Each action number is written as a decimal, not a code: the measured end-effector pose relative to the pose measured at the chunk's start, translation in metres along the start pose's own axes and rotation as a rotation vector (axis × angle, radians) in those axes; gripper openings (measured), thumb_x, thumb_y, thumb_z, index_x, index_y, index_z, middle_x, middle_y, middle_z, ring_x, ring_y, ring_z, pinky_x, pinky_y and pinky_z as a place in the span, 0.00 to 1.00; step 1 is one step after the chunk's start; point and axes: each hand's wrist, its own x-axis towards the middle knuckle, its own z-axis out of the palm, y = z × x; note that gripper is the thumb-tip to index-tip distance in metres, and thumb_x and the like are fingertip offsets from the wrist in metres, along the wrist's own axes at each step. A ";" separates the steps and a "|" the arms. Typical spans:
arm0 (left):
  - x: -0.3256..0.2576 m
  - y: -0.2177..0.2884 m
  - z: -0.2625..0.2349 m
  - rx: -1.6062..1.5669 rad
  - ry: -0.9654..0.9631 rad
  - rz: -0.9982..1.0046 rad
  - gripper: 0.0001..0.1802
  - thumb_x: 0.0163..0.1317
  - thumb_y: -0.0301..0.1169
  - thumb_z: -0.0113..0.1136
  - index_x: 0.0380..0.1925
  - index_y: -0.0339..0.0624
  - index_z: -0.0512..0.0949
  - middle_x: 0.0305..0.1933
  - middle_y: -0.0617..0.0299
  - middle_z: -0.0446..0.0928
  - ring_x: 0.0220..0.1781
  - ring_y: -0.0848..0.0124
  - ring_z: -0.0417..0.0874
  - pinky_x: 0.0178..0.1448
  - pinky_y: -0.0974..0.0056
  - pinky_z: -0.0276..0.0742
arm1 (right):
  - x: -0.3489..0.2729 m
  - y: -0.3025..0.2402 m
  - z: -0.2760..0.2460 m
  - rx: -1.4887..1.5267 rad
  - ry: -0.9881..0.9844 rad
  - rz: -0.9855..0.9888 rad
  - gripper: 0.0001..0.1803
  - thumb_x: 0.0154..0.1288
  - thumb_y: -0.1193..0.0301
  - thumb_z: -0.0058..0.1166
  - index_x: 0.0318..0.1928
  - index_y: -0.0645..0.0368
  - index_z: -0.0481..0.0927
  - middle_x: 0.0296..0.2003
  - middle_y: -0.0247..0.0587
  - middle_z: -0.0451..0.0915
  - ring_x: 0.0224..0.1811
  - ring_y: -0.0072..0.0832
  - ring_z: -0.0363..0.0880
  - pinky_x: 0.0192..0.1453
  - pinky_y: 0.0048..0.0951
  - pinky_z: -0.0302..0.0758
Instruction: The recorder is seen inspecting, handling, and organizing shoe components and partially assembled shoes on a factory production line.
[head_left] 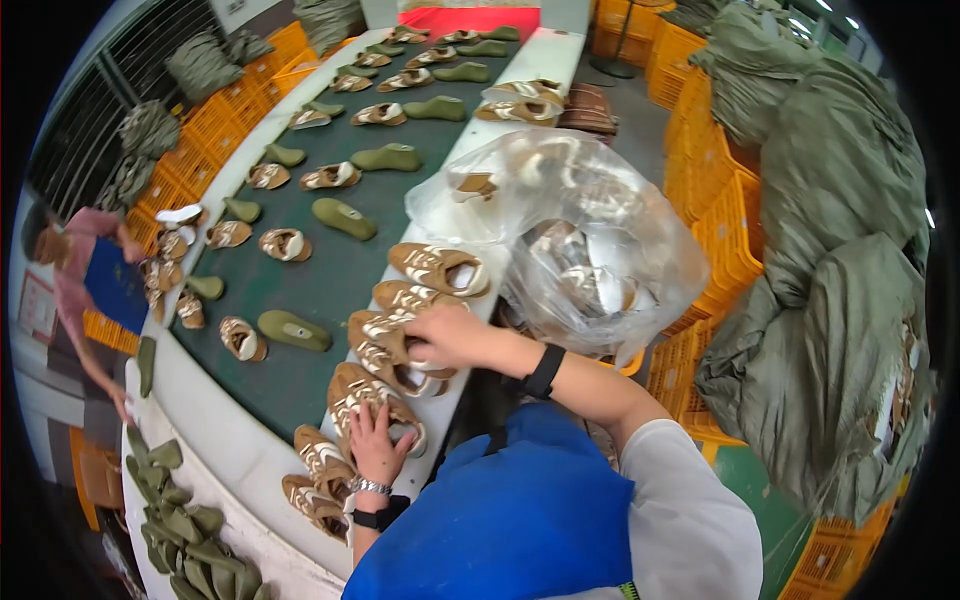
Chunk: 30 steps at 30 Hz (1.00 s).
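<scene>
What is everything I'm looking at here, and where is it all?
Brown-and-cream shoe uppers: many, in a row along the white belt edge and scattered on the belt.
Olive-green foot-shaped lasts: many, on the dark green conveyor belt.
Clear plastic bag of uppers: one, at the right.
Orange plastic crates: many, both sides.
Olive fabric sacks: several, far right.
Another person: one, far left.
Left hand: resting on an upper.
Right hand: on another upper.

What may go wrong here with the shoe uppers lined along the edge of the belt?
The brown shoe uppers overlap on the narrow white ledge, so a nudge from the right hand or left hand might slide one off. The clear plastic bag bulges over the row and may sag onto it.
</scene>
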 end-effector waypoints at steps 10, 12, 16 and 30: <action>0.003 0.000 -0.003 0.003 -0.013 0.017 0.34 0.41 0.37 0.68 0.53 0.44 0.70 0.63 0.46 0.58 0.65 0.41 0.54 0.64 0.47 0.56 | -0.191 0.187 -0.082 -0.175 0.614 1.317 0.26 0.49 0.65 0.57 0.51 0.60 0.70 0.45 0.56 0.75 0.48 0.49 0.73 0.53 0.43 0.69; 0.006 0.006 -0.003 0.013 -0.018 0.038 0.34 0.41 0.37 0.68 0.52 0.44 0.70 0.63 0.46 0.59 0.64 0.41 0.55 0.64 0.47 0.56 | -0.202 0.187 -0.079 -0.300 0.398 1.315 0.31 0.48 0.62 0.59 0.52 0.61 0.68 0.47 0.57 0.73 0.50 0.50 0.71 0.54 0.43 0.68; 0.004 0.001 -0.002 0.022 -0.017 0.024 0.34 0.41 0.37 0.68 0.52 0.44 0.70 0.63 0.45 0.59 0.64 0.41 0.55 0.63 0.46 0.57 | -0.189 0.180 -0.055 -0.225 0.651 1.411 0.37 0.45 0.59 0.62 0.55 0.64 0.66 0.48 0.59 0.73 0.50 0.53 0.70 0.54 0.42 0.68; -0.002 0.001 -0.006 0.034 0.005 0.048 0.33 0.42 0.38 0.67 0.52 0.47 0.71 0.62 0.49 0.60 0.64 0.43 0.56 0.61 0.46 0.59 | -0.109 0.082 -0.079 1.222 1.029 0.828 0.36 0.50 0.70 0.64 0.59 0.66 0.63 0.48 0.47 0.73 0.47 0.29 0.73 0.48 0.27 0.70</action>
